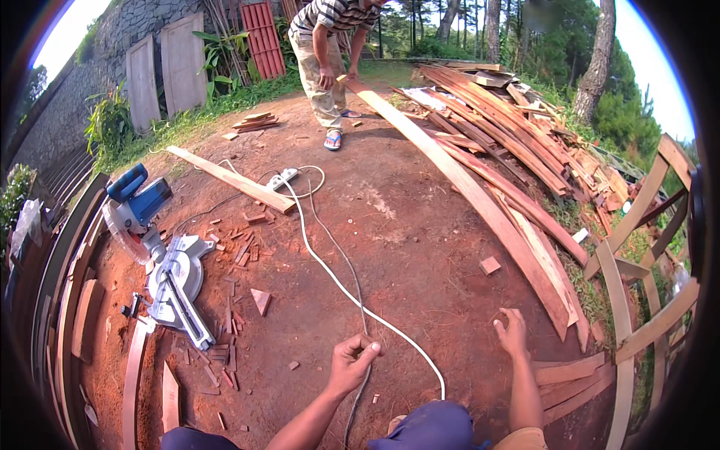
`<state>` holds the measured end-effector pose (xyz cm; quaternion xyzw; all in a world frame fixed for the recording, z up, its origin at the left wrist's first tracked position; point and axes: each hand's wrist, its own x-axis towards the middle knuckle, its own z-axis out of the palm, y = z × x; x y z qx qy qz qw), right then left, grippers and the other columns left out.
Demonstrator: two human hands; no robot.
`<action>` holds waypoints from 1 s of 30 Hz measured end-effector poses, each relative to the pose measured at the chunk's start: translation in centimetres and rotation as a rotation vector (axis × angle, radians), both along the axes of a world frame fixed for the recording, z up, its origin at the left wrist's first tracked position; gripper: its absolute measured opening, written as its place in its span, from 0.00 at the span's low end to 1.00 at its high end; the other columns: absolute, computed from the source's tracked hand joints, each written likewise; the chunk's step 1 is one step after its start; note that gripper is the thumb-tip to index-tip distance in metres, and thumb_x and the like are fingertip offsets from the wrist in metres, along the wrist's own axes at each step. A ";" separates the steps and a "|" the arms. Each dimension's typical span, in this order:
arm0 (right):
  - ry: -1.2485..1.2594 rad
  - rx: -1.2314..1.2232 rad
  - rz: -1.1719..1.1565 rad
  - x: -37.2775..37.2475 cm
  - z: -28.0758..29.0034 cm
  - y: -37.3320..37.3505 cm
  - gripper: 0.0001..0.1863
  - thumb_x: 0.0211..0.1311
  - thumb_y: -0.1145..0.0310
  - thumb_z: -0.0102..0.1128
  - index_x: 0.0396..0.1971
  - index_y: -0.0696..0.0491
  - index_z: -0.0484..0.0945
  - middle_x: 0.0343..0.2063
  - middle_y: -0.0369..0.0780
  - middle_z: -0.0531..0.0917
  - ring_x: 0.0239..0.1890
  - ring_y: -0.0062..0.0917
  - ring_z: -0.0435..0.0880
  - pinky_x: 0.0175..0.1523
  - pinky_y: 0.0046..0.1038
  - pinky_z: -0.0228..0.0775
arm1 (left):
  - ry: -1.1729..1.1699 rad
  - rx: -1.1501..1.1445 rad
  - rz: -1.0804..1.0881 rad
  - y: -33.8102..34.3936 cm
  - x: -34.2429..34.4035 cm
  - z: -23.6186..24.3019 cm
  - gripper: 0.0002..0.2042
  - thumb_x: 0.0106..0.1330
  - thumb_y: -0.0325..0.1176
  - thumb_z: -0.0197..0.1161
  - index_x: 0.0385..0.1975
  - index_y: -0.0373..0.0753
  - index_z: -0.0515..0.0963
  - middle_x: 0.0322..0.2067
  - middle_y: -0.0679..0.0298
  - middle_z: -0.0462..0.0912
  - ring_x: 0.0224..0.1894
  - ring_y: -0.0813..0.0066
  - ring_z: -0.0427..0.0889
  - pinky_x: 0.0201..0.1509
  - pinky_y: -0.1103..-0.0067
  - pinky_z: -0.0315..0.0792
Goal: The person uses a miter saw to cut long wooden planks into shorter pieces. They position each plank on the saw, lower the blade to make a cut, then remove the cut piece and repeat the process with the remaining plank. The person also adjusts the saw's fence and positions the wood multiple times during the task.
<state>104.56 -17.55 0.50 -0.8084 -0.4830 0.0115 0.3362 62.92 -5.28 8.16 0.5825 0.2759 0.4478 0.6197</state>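
My left hand (pixel 354 365) is closed in front of me, thumb against the curled fingers. A thin grey cable (pixel 346 277) passes behind it; whether the fingers grip that cable or something small I cannot tell. Beside it, a thicker white cable (pixel 339 283) curves over the red dirt. My right hand (pixel 512 331) reaches forward with fingers apart, holding nothing. Nearest to it are a long wooden plank (pixel 480 199) and a small wood block (pixel 490 265). At the plank's far end a person in a striped shirt (pixel 334 19) bends, one hand by the wood.
A blue and grey miter saw (pixel 169 259) stands at left amid offcuts. Behind it lie a board (pixel 232 178) and a white power strip (pixel 282 179). A lumber pile (pixel 502 124) fills the far right; a wooden frame (pixel 626 300) stands at the right edge.
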 end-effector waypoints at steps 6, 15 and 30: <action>-0.012 -0.150 -0.315 12.2 -3.6 -8.0 0.31 0.53 0.72 0.76 0.59 0.58 0.78 0.58 0.49 0.77 0.64 0.46 0.74 0.68 0.46 0.66 | 0.129 -0.136 -0.064 1.0 5.1 -5.6 0.12 0.75 0.31 0.65 0.27 0.34 0.80 0.30 0.66 0.86 0.35 0.83 0.80 0.43 0.79 0.74; -0.003 -0.496 -0.610 22.0 -5.2 -3.9 0.75 0.34 0.61 0.90 0.80 0.51 0.43 0.79 0.49 0.51 0.81 0.47 0.47 0.81 0.57 0.44 | 0.143 -0.237 0.077 1.7 7.0 -8.0 0.13 0.75 0.31 0.65 0.25 0.35 0.80 0.28 0.66 0.86 0.34 0.83 0.81 0.42 0.78 0.75; -0.080 -0.673 -0.692 32.0 -9.8 1.0 0.62 0.32 0.65 0.89 0.69 0.54 0.55 0.66 0.50 0.67 0.72 0.46 0.65 0.74 0.54 0.59 | 0.155 -0.322 0.355 5.1 2.4 -12.5 0.12 0.76 0.30 0.62 0.27 0.34 0.79 0.29 0.59 0.87 0.33 0.71 0.87 0.43 0.71 0.84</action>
